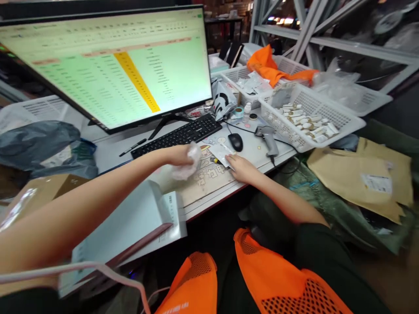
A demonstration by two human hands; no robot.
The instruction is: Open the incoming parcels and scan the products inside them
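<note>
My left hand (182, 155) is closed on a crumpled piece of translucent plastic wrap (189, 168), held above the desk mat in front of the keyboard. Its fingers are partly hidden by the plastic. My right hand (240, 166) pinches the edge of a small flat silvery-white packet (220, 153), which lies over the printed desk mat (209, 178). Something small, yellow and black, shows beside the packet; I cannot make out its kind. A black mouse (235, 142) sits just beyond my right hand.
A monitor (108, 74) stands behind the keyboard (180, 136). To the right are a barcode scanner (267, 140) and a white basket (347, 124) of small white tubes (310, 122). Boxes (131, 218) crowd the left front; brown paper mailers (356, 174) lie at the right.
</note>
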